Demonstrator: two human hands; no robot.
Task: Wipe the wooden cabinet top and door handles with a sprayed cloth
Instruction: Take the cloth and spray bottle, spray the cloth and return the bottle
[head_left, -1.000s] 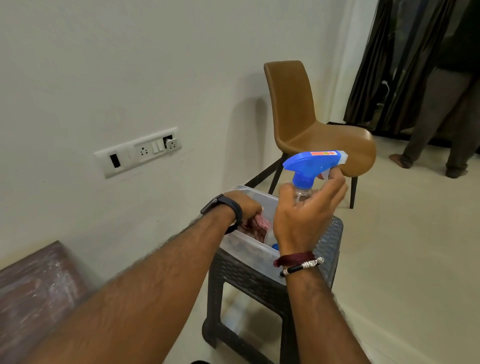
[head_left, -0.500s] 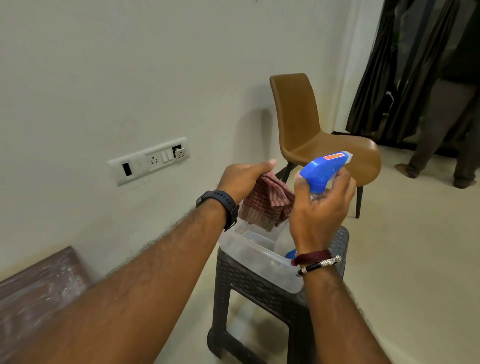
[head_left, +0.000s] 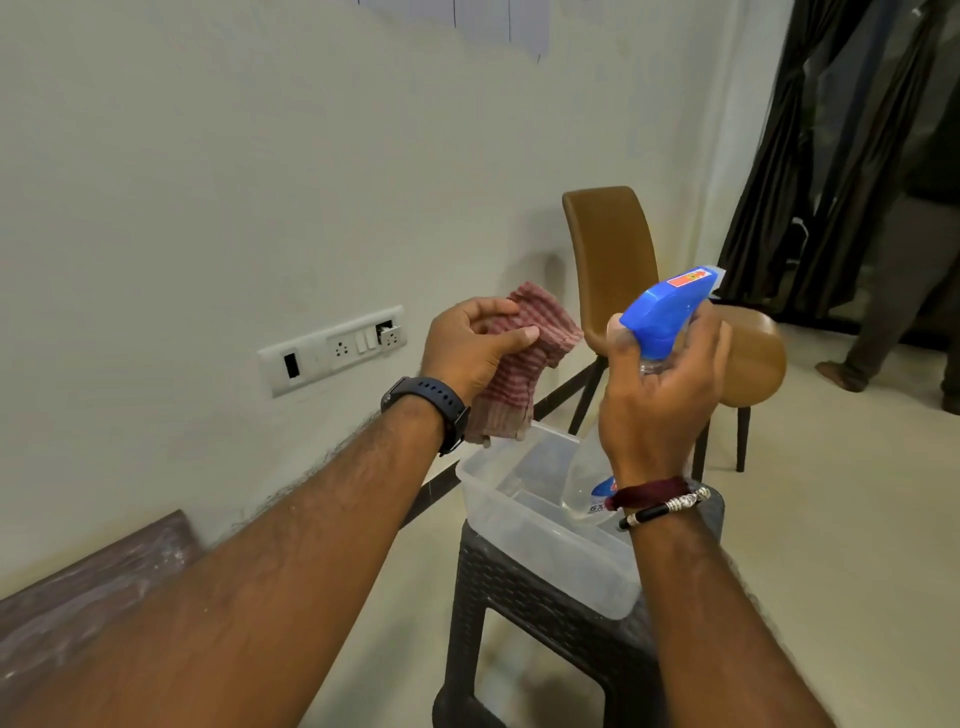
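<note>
- The left hand (head_left: 470, 345) holds a striped red-and-white cloth (head_left: 519, 364) up in the air, above the left end of a clear plastic tub (head_left: 524, 525); thumb and fingers (head_left: 491, 307) pinch the upper folds while the rest of the cloth hangs down past the wrist.
- A dark watch (head_left: 428, 408) is strapped round the left wrist.
- The right hand (head_left: 660, 395) is wrapped round the neck of a spray bottle (head_left: 662, 317), its fingers closed on it; whether one lies on the trigger cannot be told.
- The bottle has a blue spray head with a small red sticker on top whose print is too small to read, and a pale nozzle tip pointing up and to the right, away from the cloth.
- The clear lower body shows below the hand, over the tub; its blue-and-white label (head_left: 600, 496) is mostly hidden by the wrist, with only characters like "6X" visible.
- A maroon thread and a black-and-silver bracelet (head_left: 660, 501) circle the right wrist.
- The tub rests on a dark woven-pattern stool (head_left: 524, 592).
- A wooden cabinet top (head_left: 78, 587) shows at the lower left against the wall, well apart from both hands.
- Behind stand a brown chair (head_left: 613, 270) and a white switch plate (head_left: 332, 348) on the wall.
- Another person's legs (head_left: 893, 312) stand by dark curtains (head_left: 810, 156) at the far right.
</note>
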